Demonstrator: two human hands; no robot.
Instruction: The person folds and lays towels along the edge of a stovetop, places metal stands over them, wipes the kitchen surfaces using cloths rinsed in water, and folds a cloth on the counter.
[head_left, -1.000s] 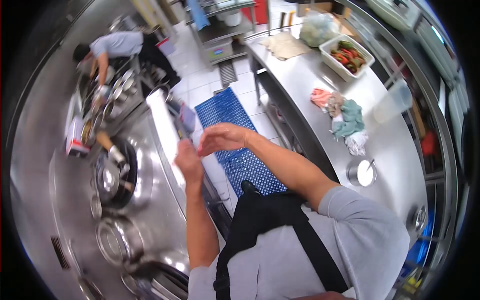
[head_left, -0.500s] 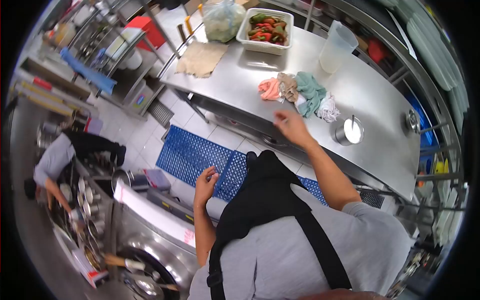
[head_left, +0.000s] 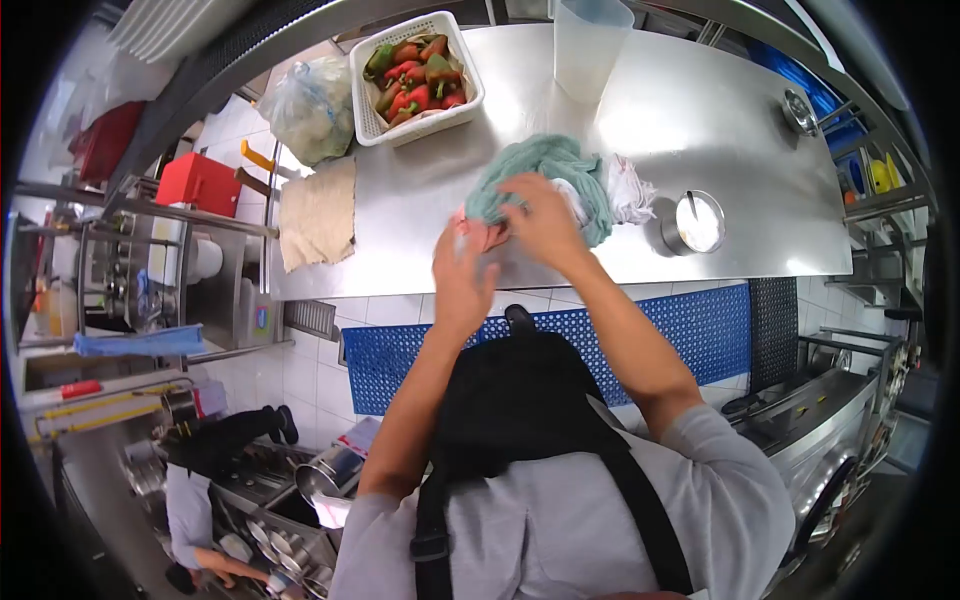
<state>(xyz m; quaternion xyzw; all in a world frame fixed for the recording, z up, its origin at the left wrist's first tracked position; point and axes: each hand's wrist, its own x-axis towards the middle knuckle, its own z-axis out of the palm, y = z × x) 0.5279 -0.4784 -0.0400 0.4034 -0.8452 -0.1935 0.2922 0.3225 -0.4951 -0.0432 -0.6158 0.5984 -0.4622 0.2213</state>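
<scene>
A bunch of crumpled cloths lies on the steel table in front of me. My right hand [head_left: 545, 218] has its fingers curled on the green cloth [head_left: 545, 160], which is drawn out to the left. My left hand [head_left: 463, 283], slightly blurred, is at the near edge of the pink cloth [head_left: 485, 232], its thumb and fingers apart. Most of the pink cloth is hidden under the green one and behind my hands. A white cloth [head_left: 628, 190] lies bunched at the right of the pile. The brown cloth seen before cannot be made out clearly.
On the table [head_left: 390, 250] stand a white basket of peppers [head_left: 478, 95], a bag of pale produce [head_left: 312, 110], a clear jug [head_left: 590, 50] and a metal pot of white contents [head_left: 698, 222]. A beige cloth [head_left: 318, 212] lies left. Another person [head_left: 190, 510] works lower left.
I have turned to face the table squarely. My right hand has reached the green cloth, now spread leftwards over the pink one. My left hand has come up from my side to the pile.
</scene>
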